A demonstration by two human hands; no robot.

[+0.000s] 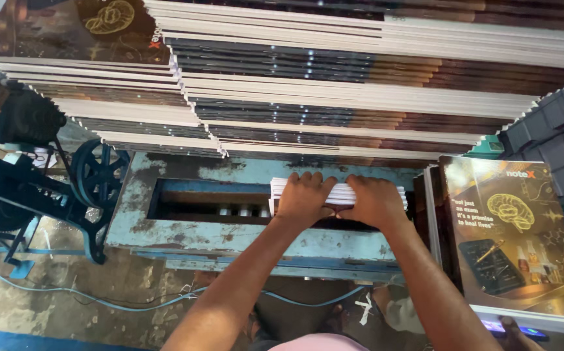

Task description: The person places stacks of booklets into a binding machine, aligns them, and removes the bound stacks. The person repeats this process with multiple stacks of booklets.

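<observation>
Nearest the camera, two bare forearms ran up from the bottom edge, and both hands were down on one bundle of white pages (340, 192). Behind them, the biggest thing in sight: a wide bank of stacked books (334, 84) filling the far side, spines and page edges fanned in steps from left to right. Below that sat the worn blue machine bed (132, 214), paint flaking, with a dark slot in its middle. The bundle lay in that slot, toward its right end. On the right, another pile of books (512, 240) showed a dark cover with a gold brain drawing. Far left, a black spoked wheel (96, 170) stood beside the bed. The left hand (304, 198) was curled over the bundle's top edge, fingers closed on it. The right hand (373, 200) gripped the same bundle just beside it, thumbs meeting.
</observation>
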